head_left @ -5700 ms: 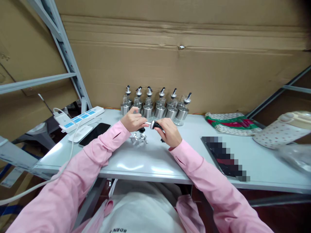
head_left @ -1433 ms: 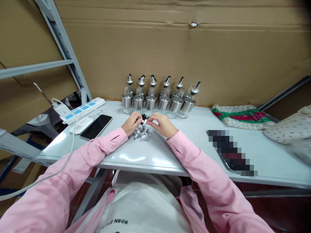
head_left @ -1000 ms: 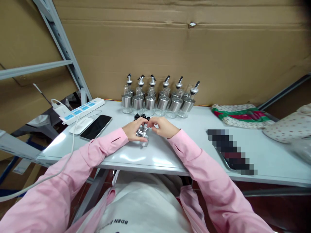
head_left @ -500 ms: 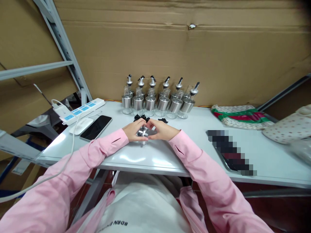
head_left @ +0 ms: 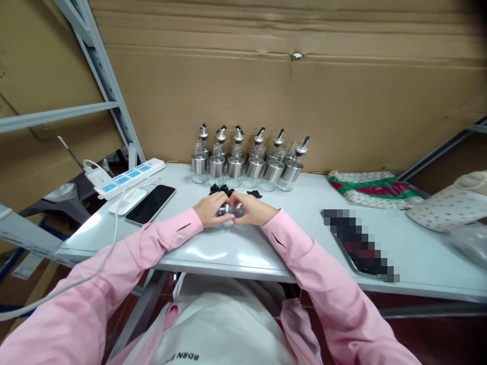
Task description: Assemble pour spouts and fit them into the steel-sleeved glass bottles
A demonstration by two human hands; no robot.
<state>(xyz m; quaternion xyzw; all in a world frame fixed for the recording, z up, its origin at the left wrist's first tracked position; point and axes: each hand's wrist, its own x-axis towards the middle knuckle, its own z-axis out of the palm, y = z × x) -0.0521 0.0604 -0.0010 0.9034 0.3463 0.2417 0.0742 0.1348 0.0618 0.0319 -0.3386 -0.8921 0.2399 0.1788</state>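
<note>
Low over the table, my left hand (head_left: 208, 210) and my right hand (head_left: 254, 208) face each other with curved fingers, their tips close together. Between them are shiny silver parts (head_left: 225, 209), partly covered by the fingers and too blurred to name exactly. Both hands are closed around these parts. Just behind the fingers sits a cluster of small black stopper-like pieces (head_left: 224, 189). Another black piece (head_left: 254, 193) lies to their right. Farther back stand glass bottles with steel bands (head_left: 236, 167); the front row has bare necks, the rear row carries silver pour spouts (head_left: 259, 135).
On the left of the white table (head_left: 198, 248) lie a phone (head_left: 151, 204), a white charger (head_left: 127, 202) and a power strip (head_left: 131, 177) with a cable. A pixelated dark object (head_left: 357, 243), a folded patterned cloth (head_left: 375, 188) and a dotted bag (head_left: 452, 203) lie to the right.
My hands have drawn slightly closer around the silver parts, which are now more covered. The view has tilted up a little. The bottles stay put.
</note>
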